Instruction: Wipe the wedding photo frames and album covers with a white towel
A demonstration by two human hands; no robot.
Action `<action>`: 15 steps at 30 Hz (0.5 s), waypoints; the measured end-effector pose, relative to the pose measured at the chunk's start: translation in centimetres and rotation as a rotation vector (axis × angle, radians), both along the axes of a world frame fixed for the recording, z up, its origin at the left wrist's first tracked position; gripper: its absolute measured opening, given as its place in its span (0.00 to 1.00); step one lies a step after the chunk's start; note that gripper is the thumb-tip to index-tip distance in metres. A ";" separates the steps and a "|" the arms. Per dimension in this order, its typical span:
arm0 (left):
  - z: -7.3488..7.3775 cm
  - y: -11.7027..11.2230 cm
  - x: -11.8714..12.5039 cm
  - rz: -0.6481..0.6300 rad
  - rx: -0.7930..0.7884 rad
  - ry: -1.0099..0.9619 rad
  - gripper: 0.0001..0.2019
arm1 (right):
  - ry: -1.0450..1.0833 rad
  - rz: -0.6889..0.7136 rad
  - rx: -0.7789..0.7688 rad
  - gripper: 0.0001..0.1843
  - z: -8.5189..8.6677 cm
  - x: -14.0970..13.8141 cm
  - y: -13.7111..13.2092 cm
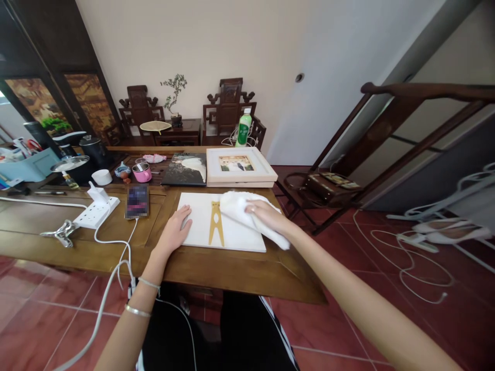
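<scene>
A flat white board (197, 226) lies on the wooden table, with a gold two-legged stand piece (215, 226) against its middle. My left hand (176, 226) rests on the board's left edge, palm down and fingers extended. On the right half of the board, my right hand (266, 215) is closed on a bunched white cloth (235, 203). Part of the cloth hangs past the board's right edge, and it hides the board's upper right corner. Just behind the board are a white picture frame (263, 164) and a dark photo panel (178, 172).
Left of the board lie a phone (136, 201) on a cable, a white power strip (96, 211) and a silver metal piece (64, 233). A pink cup (142, 172) and a green bottle (244, 128) stand farther back. A wooden chair (348, 144) is at the right.
</scene>
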State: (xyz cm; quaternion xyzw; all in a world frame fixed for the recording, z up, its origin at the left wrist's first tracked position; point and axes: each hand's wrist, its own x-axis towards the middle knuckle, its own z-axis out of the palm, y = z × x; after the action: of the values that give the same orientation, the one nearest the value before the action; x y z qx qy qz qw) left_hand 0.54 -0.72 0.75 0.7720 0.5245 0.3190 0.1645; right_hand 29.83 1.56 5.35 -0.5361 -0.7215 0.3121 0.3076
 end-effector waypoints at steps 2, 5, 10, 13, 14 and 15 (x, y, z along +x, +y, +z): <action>0.0 0.0 0.0 0.002 -0.001 0.008 0.21 | 0.006 -0.020 0.027 0.12 -0.3 -2.4 1.9; 0.0 0.0 0.0 0.005 0.004 0.016 0.21 | -0.014 -0.010 0.081 0.13 -0.8 -6.0 2.9; 0.0 0.1 0.0 0.007 0.003 0.010 0.21 | -0.093 0.182 0.195 0.09 -1.1 -9.1 -0.9; 0.0 0.1 0.0 -0.015 0.003 0.015 0.21 | -0.163 0.379 0.246 0.09 -0.7 -8.4 -5.2; 0.0 0.1 -0.1 -0.025 0.000 0.017 0.22 | -0.182 0.441 0.235 0.10 -0.3 -7.8 -6.4; 0.0 0.0 -0.1 -0.031 -0.004 0.019 0.22 | -0.194 0.491 0.206 0.10 0.0 -7.2 -7.5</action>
State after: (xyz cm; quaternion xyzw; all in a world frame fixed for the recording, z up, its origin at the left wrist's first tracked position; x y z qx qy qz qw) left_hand 0.46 -0.68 0.78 0.7826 0.5147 0.3081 0.1662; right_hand 22.66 -5.92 5.38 -0.3386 -0.8838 0.2495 0.2048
